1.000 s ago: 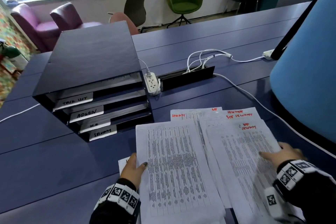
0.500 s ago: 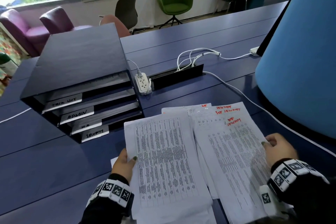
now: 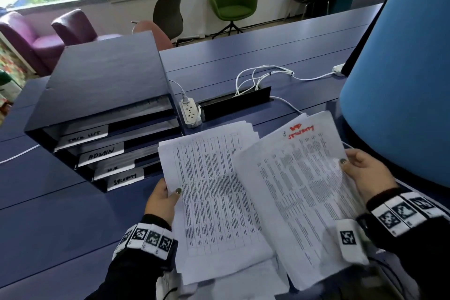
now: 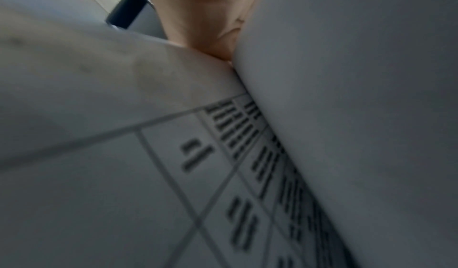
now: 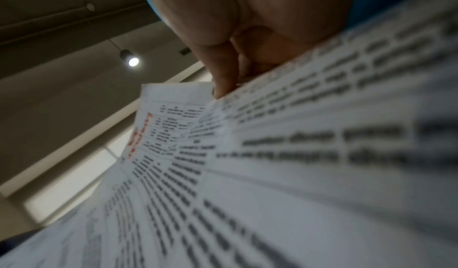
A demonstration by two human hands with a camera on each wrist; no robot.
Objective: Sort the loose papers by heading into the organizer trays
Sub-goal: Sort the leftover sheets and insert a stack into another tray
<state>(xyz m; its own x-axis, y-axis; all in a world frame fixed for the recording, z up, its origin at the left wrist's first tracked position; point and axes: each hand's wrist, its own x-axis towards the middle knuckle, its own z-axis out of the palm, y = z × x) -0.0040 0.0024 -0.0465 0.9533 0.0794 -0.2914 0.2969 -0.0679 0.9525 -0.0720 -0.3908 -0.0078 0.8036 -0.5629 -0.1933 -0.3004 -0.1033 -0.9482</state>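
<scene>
Now both sheaves have come up off the worktop (image 3: 73,202): left hand (image 3: 162,200) fingers pinch one sheaf (image 3: 214,192), right hand (image 3: 367,173) the red-headed sheaf (image 3: 299,178), ready for the organizer (image 3: 102,114).

1. Papers (image 3: 219,192): thin white matt sheets, printed black tables, flex under their own weight; right stack (image 3: 299,192) has red marker ink at the top.
2. Organizer (image 3: 102,95): dark navy shell, matt, faint wood-grain-like texture; likely laminate board, view too soft to confirm.
3. Tray labels (image 3: 101,153): white paper or card strips, handwritten dark marker.
4. Bench (image 3: 48,214): same navy matt finish, smooth, with seam lines.
5. Power strip (image 3: 190,112): white plastic, slight gloss; cables (image 3: 258,78) white, smooth.
6. Cable hatch (image 3: 236,102): black, semi-gloss.
7. Partition (image 3: 399,80): blue, matt, looks like cloth.
8. Wrist bands (image 3: 148,237): matt printed black-and-white tags on black cloth sleeves.
</scene>
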